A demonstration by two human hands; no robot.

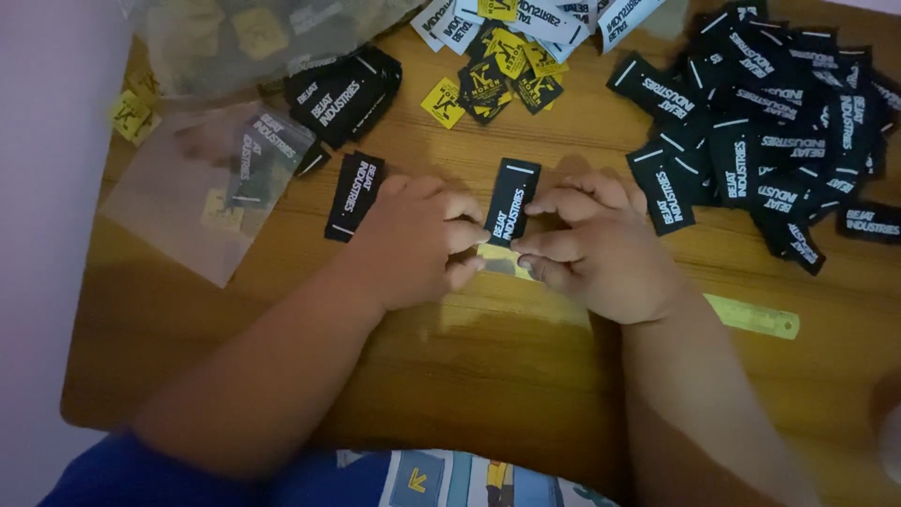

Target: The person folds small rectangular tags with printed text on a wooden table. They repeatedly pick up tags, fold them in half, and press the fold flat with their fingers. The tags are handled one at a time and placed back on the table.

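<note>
A wooden worktop [526,366] is seen from above, scattered with woven labels, and one black label [511,201] with white lettering lies near its middle, taken here as the landmark. To the right of that label a large loose heap of black labels [779,131] is spread out, reaching the worktop's far right edge. Beyond the label, a smaller cluster of yellow labels [497,70] is mixed with white labels [544,19]. To the left of it a single black label [355,195] lies flat, and farther left a clear plastic bag [202,192] is laid with a few labels inside; a second stack of black labels [343,94] sits beyond that bag. A yellow-green ruler [751,315] is laid on the worktop to the lower right of the landmark label, its near end hidden under the hands. Nothing is set between the hands and the label. The left hand [413,242] is curled palm down, its fingertips pressed against the left edge of the black label's lower end. The right hand [596,244] is likewise curled, fingertips pinched on the right edge of the same end. The label is thus held between both hands, and both forearms are stretched in from the near edge.
</note>
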